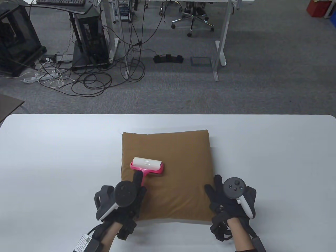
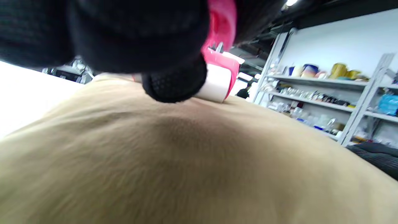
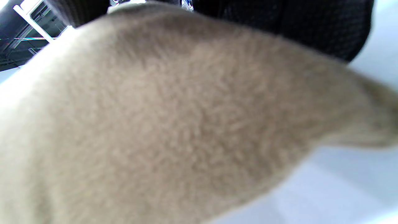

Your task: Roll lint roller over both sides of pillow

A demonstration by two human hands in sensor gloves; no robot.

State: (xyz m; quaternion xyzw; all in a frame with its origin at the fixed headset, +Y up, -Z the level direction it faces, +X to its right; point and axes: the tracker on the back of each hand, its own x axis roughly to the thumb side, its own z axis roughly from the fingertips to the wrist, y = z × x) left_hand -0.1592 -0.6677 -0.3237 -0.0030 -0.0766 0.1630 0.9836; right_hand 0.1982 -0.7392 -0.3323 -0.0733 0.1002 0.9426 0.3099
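Note:
A brown square pillow lies flat on the white table. A lint roller with a white roll and pink frame rests on the pillow's left half. My left hand grips its pink handle, with one finger stretched along the handle. In the left wrist view the roller touches the pillow below my gloved fingers. My right hand rests on the pillow's near right corner with its fingers spread flat. The right wrist view is filled by the pillow.
The table's far edge runs across the middle of the table view. Beyond it are carpet, desk legs, cables and an office chair. Bare table lies left and right of the pillow.

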